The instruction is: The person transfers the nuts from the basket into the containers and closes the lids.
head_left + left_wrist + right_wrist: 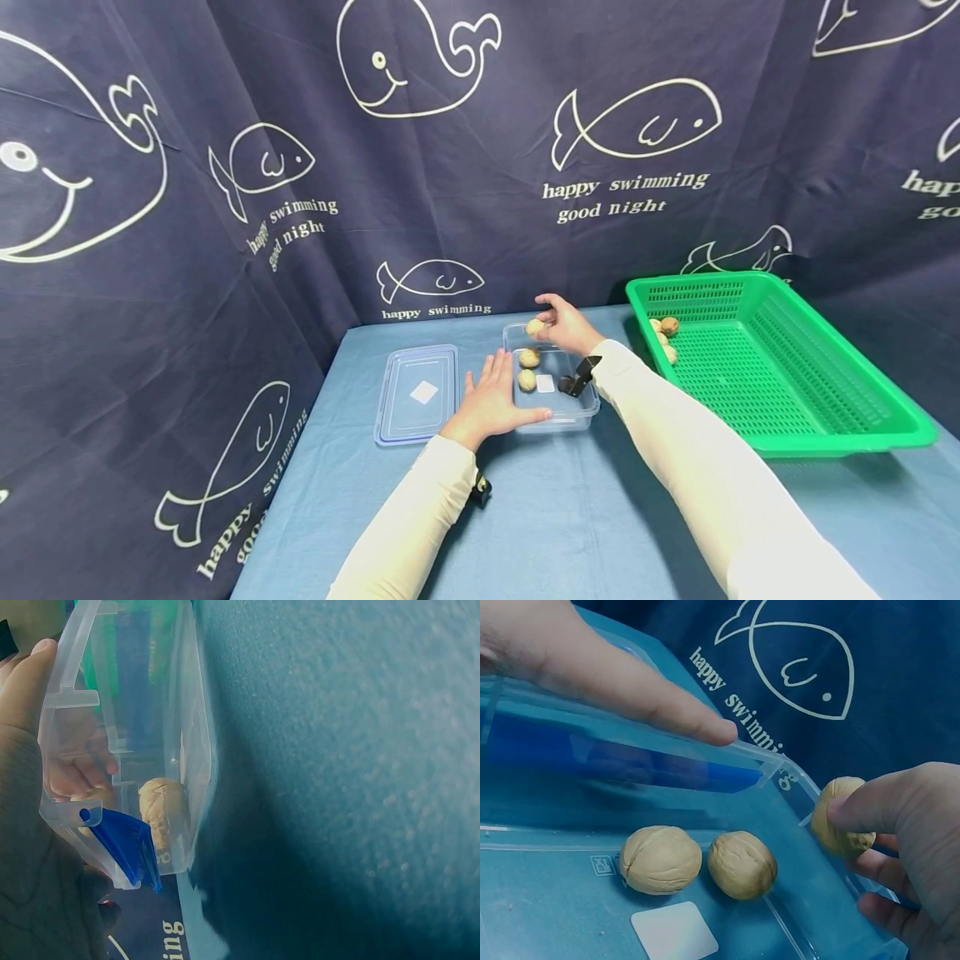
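Note:
A clear plastic container (558,423) stands on the table with two walnuts (661,860) lying inside, near its left wall. My right hand (570,327) pinches another walnut (843,817) between thumb and fingers at the container's far end, level with the rim in the right wrist view. Fingers extended, my left hand (491,406) rests along the container's left side, its thumb on the near rim. A blue flap (127,844) hangs from the container's side in the left wrist view.
The container's lid (417,395), clear with a blue edge, lies flat to the left. On the right stands a green basket (847,447) with several walnuts (670,326) at its left end. A dark printed curtain (480,192) hangs behind the blue-covered table (540,517).

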Action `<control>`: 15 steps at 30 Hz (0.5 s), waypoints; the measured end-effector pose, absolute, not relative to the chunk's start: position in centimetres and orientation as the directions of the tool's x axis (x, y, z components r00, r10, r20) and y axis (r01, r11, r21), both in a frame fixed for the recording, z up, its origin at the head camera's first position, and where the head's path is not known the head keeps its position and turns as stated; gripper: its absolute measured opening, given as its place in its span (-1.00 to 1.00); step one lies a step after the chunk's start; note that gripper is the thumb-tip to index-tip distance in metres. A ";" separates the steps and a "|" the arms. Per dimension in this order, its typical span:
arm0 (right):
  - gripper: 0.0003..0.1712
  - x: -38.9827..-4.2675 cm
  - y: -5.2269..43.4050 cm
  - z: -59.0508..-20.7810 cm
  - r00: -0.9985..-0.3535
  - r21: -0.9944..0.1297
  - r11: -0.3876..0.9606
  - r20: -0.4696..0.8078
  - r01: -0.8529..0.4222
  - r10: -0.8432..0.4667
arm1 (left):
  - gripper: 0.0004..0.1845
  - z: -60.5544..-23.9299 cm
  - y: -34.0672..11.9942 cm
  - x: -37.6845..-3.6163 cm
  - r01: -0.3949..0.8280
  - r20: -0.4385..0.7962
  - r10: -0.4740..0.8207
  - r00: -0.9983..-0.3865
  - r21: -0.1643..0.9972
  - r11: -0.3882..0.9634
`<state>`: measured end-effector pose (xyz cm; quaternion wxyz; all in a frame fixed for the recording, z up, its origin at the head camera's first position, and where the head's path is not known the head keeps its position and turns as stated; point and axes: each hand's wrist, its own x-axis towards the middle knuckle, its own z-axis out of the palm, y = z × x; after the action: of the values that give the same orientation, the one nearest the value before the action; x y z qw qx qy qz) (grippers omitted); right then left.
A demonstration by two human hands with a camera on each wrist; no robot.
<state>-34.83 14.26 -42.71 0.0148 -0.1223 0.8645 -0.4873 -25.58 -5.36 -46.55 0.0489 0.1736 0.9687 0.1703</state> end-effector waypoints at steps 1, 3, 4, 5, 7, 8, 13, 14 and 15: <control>-0.17 -34.8 14.2 -42.7 -0.970 -0.847 0.494 0.092 -0.194 -0.223 | 0.41 -46.6 -5.3 -25.6 0.315 -0.044 0.351 -0.935 0.345 0.884; -0.18 -34.8 14.3 -42.8 -0.971 -0.850 0.490 0.095 -0.195 -0.221 | 0.41 -46.5 -5.3 -25.6 0.314 -0.047 0.350 -0.935 0.346 0.884; -0.19 -34.8 14.3 -42.8 -0.972 -0.849 0.492 0.097 -0.194 -0.216 | 0.41 -46.5 -5.2 -25.6 0.313 -0.048 0.350 -0.936 0.346 0.884; -0.19 -34.8 14.3 -42.8 -0.972 -0.847 0.494 0.100 -0.194 -0.211 | 0.40 -46.5 -5.2 -25.5 0.316 -0.040 0.352 -0.935 0.351 0.881; -0.19 -34.7 14.3 -42.7 -0.974 -0.844 0.501 0.101 -0.193 -0.204 | 0.40 -46.4 -5.2 -25.4 0.326 -0.022 0.356 -0.934 0.356 0.876; -0.19 -34.6 14.3 -42.7 -0.974 -0.842 0.504 0.103 -0.194 -0.203 | 0.40 -46.3 -5.3 -25.3 0.329 -0.015 0.358 -0.933 0.360 0.873; -0.20 -34.3 14.4 -41.8 -0.968 -0.831 0.512 0.113 -0.216 -0.226 | 0.40 -46.4 -5.3 -25.3 0.337 -0.001 0.363 -0.932 0.370 0.866; -0.20 -34.2 14.5 -41.6 -0.966 -0.828 0.514 0.120 -0.225 -0.229 | 0.40 -46.4 -5.4 -25.3 0.336 -0.002 0.362 -0.932 0.370 0.866; -0.20 -34.1 14.6 -41.3 -0.964 -0.827 0.513 0.126 -0.232 -0.232 | 0.40 -46.4 -5.4 -25.3 0.335 -0.004 0.361 -0.932 0.368 0.868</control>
<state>-34.11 14.59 -41.26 0.0001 -0.1333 0.8697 -0.4752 -25.33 -5.38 -46.44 0.0362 0.1801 0.9656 0.1838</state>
